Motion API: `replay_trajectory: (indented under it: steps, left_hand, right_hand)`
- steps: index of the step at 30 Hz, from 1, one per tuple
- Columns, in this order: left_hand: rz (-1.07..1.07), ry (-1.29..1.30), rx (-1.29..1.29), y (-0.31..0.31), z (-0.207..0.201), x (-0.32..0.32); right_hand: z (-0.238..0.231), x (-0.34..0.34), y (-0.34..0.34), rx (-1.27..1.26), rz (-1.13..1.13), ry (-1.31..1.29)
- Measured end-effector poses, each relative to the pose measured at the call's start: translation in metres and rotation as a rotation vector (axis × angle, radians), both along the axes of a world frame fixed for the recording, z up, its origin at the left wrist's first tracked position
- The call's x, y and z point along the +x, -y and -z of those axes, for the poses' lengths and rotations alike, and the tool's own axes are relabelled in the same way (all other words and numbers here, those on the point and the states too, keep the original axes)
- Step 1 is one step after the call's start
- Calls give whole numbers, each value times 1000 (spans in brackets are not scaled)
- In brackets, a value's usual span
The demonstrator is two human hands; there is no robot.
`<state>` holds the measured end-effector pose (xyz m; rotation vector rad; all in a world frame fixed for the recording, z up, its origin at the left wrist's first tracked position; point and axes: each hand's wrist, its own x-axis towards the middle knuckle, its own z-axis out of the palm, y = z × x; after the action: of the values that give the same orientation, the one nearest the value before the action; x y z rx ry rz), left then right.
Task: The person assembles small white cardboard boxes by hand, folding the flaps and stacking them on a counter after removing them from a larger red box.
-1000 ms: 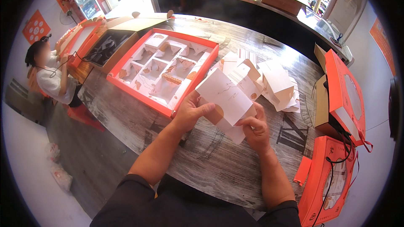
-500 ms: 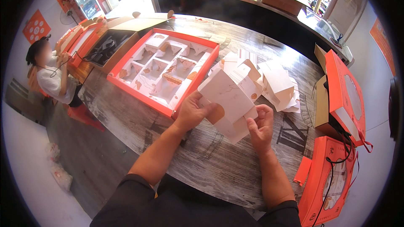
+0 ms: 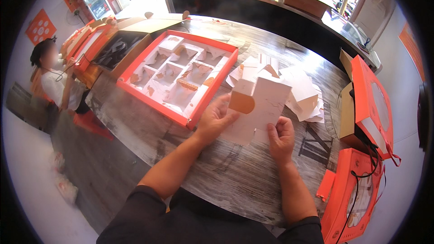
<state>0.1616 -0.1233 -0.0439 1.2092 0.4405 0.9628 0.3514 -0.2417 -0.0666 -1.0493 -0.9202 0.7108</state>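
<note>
Between my two hands is a white cardboard box insert (image 3: pixel 266 101), held above the table, with folded flaps and a tan patch on its left side. My left hand (image 3: pixel 214 119) grips its left edge, thumb on the front. At the lower right edge, my right hand (image 3: pixel 282 140) pinches the card with curled fingers. A shallow orange box (image 3: pixel 212 83) with white dividers forming several compartments lies to the left of the insert. Behind it, a loose pile of similar white card pieces (image 3: pixel 307 92) rests on the table.
The table (image 3: pixel 217 180) has a wood-grain top. Orange gift boxes with round windows (image 3: pixel 379 101) stand along the right edge, with a black cable. An open brown carton (image 3: pixel 118 49) holds dark items at the far left. Another person (image 3: pixel 58 79) stands beyond the table's left side.
The card insert has been turned more upright, its tan patch now higher. My right hand has moved slightly down to its lower edge; both hands keep hold.
</note>
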Motion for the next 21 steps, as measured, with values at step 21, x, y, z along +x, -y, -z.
replay_trajectory:
  steps: [21]
  left_hand:
    - [-308, -268, 353, 6, -6, -2]
  right_hand:
    - [-9, -2, 2, -103, 95, 438]
